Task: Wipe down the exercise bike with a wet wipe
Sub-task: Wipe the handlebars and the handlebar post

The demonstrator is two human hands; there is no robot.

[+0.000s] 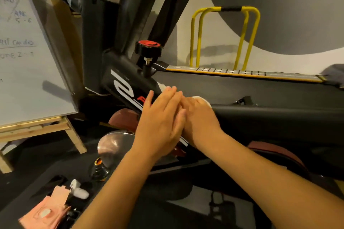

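The black exercise bike (126, 78) fills the middle, its sloping frame tube bearing white and red lettering. A black knob with a red cap (148, 48) stands on the tube. My right hand (199, 119) lies flat on the tube over a white wet wipe (202, 100), of which only a pale edge shows past the fingers. My left hand (160, 119) rests beside it, fingers straight and together, overlapping the right hand's fingers. Whether the left hand touches the wipe is hidden.
A whiteboard on a wooden easel (31, 61) stands close on the left. A pink wipe packet (46, 212) lies on the dark floor at lower left. A yellow metal rack (223, 37) stands against the wall behind. A chrome flywheel part (113, 145) shows below the hands.
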